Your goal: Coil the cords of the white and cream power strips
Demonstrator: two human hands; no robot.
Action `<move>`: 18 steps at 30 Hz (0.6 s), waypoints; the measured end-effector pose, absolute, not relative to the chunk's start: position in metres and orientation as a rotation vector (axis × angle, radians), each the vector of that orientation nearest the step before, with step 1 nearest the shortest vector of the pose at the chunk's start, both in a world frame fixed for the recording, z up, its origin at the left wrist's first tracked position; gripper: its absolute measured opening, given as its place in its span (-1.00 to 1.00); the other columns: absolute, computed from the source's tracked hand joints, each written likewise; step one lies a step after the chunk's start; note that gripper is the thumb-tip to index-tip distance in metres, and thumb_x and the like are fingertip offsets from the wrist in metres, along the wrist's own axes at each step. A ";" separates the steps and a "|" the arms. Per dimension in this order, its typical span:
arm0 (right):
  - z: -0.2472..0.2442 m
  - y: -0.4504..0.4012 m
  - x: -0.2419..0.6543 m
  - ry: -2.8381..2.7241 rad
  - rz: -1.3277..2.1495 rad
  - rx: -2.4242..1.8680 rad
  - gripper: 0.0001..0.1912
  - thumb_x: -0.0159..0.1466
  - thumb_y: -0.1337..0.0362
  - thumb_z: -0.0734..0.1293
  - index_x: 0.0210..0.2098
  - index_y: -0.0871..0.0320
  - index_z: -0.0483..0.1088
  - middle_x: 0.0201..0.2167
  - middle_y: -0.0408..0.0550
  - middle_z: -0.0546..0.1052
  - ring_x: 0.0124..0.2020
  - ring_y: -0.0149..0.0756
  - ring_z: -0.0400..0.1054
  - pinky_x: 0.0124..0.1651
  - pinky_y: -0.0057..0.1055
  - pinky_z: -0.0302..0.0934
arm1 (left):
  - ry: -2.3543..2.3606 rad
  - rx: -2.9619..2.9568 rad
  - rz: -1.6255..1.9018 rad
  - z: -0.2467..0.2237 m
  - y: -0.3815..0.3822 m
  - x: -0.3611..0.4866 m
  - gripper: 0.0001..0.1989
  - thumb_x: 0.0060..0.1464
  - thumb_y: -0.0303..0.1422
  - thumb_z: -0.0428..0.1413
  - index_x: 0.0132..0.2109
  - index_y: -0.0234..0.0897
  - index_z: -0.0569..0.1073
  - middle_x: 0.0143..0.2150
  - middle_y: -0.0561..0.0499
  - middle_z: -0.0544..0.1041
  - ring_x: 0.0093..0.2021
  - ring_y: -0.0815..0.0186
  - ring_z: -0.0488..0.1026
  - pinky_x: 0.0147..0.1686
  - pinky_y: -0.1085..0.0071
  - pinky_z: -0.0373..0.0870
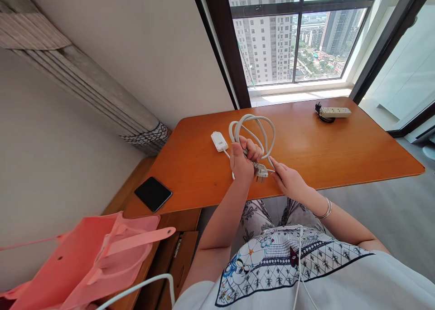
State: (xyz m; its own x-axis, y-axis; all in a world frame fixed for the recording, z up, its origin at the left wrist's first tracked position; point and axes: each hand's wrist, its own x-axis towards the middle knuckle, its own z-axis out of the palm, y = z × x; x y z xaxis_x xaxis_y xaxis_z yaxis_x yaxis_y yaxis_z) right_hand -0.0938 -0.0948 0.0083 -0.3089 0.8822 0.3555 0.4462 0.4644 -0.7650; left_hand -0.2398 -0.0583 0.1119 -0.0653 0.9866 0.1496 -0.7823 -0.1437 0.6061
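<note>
A white power cord (273,133) is looped above the wooden table, and my left hand (245,159) is closed round the base of its coils. Its white plug (261,170) sticks out below that fist with the prongs pointing down. On the right, my right hand (288,178) pinches a stretch of the same cord near the plug, thumb and fingers together. A white box-shaped end piece (219,141) lies on the table left of the coils, joined to the cord. Part of the cord inside my left fist is hidden.
The wooden table (316,151) stretches toward the window. A power strip (335,112) with a dark cord lies at its far right. Nearer left rests a black phone (153,194). A pink bag (102,260) stands at the lower left, beside wooden drawers (183,255).
</note>
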 end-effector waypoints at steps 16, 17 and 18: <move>0.049 -0.082 -0.085 -1.115 1.488 -0.617 -0.60 0.06 0.05 0.54 -0.19 0.11 0.49 -0.35 -0.09 0.59 -0.56 -0.48 0.17 -0.49 -0.45 0.05 | 0.422 0.640 1.172 0.106 -0.069 -0.266 -0.46 0.34 0.06 -0.07 -0.46 -0.21 0.05 -0.68 0.27 -0.19 -0.74 0.51 -0.30 -0.77 0.61 -0.18; 0.049 -0.081 -0.085 -1.075 1.463 -0.635 -0.67 0.05 0.10 0.53 -0.27 0.11 0.48 -0.44 -0.12 0.57 -0.58 -0.47 0.15 -0.49 -0.46 0.03 | 0.444 0.644 1.158 0.105 -0.068 -0.265 -0.46 0.33 0.05 -0.05 -0.46 -0.21 0.06 -0.68 0.27 -0.17 -0.74 0.52 -0.28 -0.77 0.61 -0.16; 0.048 -0.080 -0.086 -1.049 1.444 -0.652 -0.72 0.03 0.14 0.52 -0.34 0.11 0.46 -0.51 -0.15 0.53 -0.59 -0.47 0.14 -0.50 -0.46 0.02 | 0.474 0.656 1.153 0.105 -0.068 -0.263 -0.47 0.32 0.05 -0.01 -0.46 -0.21 0.08 -0.68 0.27 -0.14 -0.74 0.52 -0.25 -0.77 0.61 -0.14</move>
